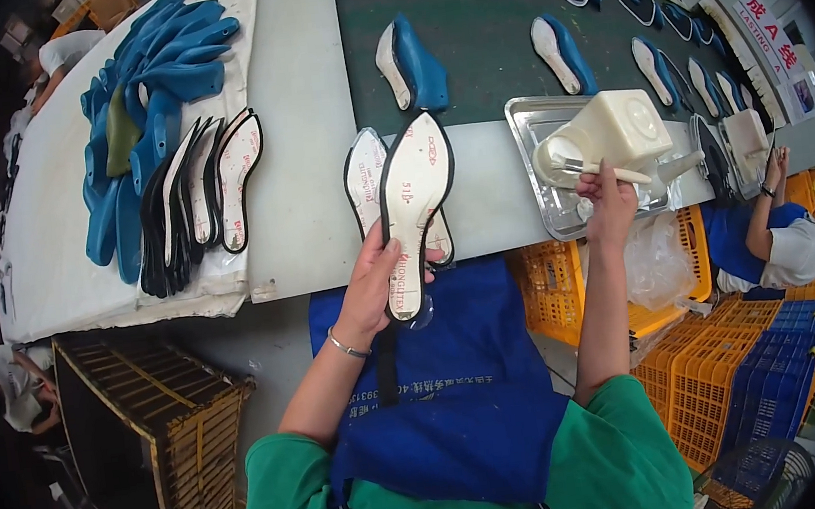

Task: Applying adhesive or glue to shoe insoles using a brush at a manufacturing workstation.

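Note:
My left hand (368,283) is closed around the heel end of a white insole (417,179) with a black edge and red print. Behind it, partly covered, more insoles (363,168) show at the table's front edge. My right hand (610,205) pinches a brush (629,175) by its pale handle. The brush's metal collar points left, toward the mouth of a cream plastic container (624,122) tipped over on a metal tray (522,133). I cannot make out the bristles clearly against the container.
Blue shoe lasts (189,82) are heaped at the left, beside a stack of black-edged insoles (239,183). A green conveyor (483,28) carries lasts with insoles (423,69). Yellow crates (555,289) and a slatted cart (190,456) stand below. A co-worker (789,249) works at the right.

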`<move>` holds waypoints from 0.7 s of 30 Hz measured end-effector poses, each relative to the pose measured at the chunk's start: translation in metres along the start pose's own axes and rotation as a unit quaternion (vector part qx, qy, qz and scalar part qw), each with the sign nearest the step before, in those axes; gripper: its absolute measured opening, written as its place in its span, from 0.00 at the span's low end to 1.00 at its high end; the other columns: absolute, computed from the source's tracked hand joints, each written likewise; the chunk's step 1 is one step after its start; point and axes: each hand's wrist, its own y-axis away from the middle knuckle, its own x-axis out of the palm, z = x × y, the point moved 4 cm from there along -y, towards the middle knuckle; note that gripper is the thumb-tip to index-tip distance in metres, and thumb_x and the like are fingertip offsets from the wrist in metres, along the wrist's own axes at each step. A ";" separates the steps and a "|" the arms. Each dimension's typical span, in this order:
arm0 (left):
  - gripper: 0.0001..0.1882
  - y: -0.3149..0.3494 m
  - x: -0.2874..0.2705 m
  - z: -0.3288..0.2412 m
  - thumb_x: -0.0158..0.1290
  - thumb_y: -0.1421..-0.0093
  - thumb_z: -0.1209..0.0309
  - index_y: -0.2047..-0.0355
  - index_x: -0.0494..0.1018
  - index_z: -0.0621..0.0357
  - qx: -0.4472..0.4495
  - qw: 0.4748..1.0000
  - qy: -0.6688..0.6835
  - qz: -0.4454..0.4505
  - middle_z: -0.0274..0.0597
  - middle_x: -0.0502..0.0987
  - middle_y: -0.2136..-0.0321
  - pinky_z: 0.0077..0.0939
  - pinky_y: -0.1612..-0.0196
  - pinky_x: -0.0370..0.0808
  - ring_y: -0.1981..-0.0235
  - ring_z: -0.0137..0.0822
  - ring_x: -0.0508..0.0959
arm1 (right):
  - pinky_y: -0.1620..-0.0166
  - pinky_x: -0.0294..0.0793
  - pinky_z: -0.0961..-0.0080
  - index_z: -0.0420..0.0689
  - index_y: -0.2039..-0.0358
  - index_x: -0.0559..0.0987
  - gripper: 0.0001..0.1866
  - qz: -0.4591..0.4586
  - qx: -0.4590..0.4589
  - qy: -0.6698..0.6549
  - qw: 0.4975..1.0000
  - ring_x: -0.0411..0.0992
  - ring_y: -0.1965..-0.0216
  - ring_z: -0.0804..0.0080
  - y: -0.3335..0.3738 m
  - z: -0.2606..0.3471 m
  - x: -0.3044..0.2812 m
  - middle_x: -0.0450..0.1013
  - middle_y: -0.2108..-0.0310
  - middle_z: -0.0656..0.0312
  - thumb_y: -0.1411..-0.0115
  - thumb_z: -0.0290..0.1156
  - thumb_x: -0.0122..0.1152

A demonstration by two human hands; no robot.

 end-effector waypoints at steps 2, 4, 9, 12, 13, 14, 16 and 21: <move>0.22 0.002 -0.002 0.004 0.38 0.29 0.69 0.36 0.54 0.57 -0.012 0.999 -0.052 0.006 0.53 0.69 0.45 0.28 0.61 0.82 0.56 0.41 0.80 | 0.69 0.74 0.80 0.37 0.64 0.75 0.11 0.098 -0.019 -0.023 0.995 0.74 0.76 0.75 0.025 0.023 0.039 0.75 0.74 0.59 0.33 0.34 0.53; 0.22 0.005 -0.003 0.005 0.39 0.30 0.69 0.37 0.54 0.59 -0.019 0.997 -0.071 0.006 0.52 0.70 0.46 0.27 0.61 0.81 0.57 0.40 0.80 | 0.67 0.75 0.78 0.38 0.62 0.74 0.08 0.203 -0.053 -0.014 0.978 0.74 0.74 0.74 0.056 0.048 0.081 0.74 0.73 0.58 0.33 0.29 0.51; 0.23 0.014 0.000 0.006 0.42 0.32 0.72 0.37 0.56 0.61 -0.051 0.989 -0.133 0.033 0.51 0.72 0.48 0.24 0.62 0.80 0.57 0.37 0.79 | 0.65 0.74 0.77 0.37 0.66 0.78 0.04 0.380 -0.182 0.146 0.895 0.75 0.69 0.73 0.087 0.066 0.137 0.76 0.70 0.58 0.40 0.23 0.58; 0.22 0.020 -0.003 0.001 0.43 0.32 0.71 0.39 0.59 0.63 -0.056 0.989 -0.129 0.052 0.46 0.73 0.48 0.21 0.61 0.78 0.57 0.32 0.79 | 0.66 0.73 0.78 0.37 0.67 0.78 0.04 0.370 -0.310 0.187 0.855 0.75 0.70 0.72 0.067 0.066 0.149 0.77 0.71 0.58 0.42 0.22 0.61; 0.23 0.020 -0.004 0.001 0.43 0.32 0.71 0.38 0.59 0.63 -0.056 0.987 -0.133 0.067 0.46 0.73 0.48 0.21 0.60 0.78 0.58 0.32 0.79 | 0.68 0.72 0.79 0.37 0.68 0.78 0.03 0.345 -0.257 0.169 0.887 0.75 0.72 0.74 0.056 0.061 0.150 0.76 0.72 0.58 0.42 0.23 0.60; 0.23 0.021 -0.004 -0.001 0.43 0.32 0.71 0.38 0.59 0.63 -0.055 0.988 -0.131 0.068 0.46 0.73 0.48 0.21 0.60 0.78 0.58 0.32 0.79 | 0.69 0.71 0.79 0.37 0.68 0.78 0.03 0.331 -0.253 0.193 0.889 0.74 0.73 0.75 0.045 0.061 0.151 0.76 0.73 0.59 0.41 0.24 0.59; 0.23 0.024 -0.006 -0.003 0.43 0.32 0.71 0.38 0.58 0.64 -0.058 0.988 -0.126 0.070 0.46 0.73 0.48 0.21 0.60 0.78 0.58 0.32 0.78 | 0.68 0.70 0.83 0.37 0.66 0.76 0.04 0.314 -0.240 0.255 0.883 0.72 0.72 0.80 0.033 0.064 0.152 0.74 0.73 0.63 0.38 0.25 0.56; 0.23 0.022 -0.011 -0.005 0.43 0.32 0.71 0.38 0.58 0.65 -0.051 0.989 -0.128 0.060 0.50 0.73 0.48 0.23 0.61 0.79 0.59 0.34 0.79 | 0.67 0.73 0.77 0.37 0.69 0.78 0.02 0.354 -0.204 0.123 0.904 0.75 0.69 0.74 0.066 0.072 0.148 0.76 0.70 0.58 0.42 0.22 0.59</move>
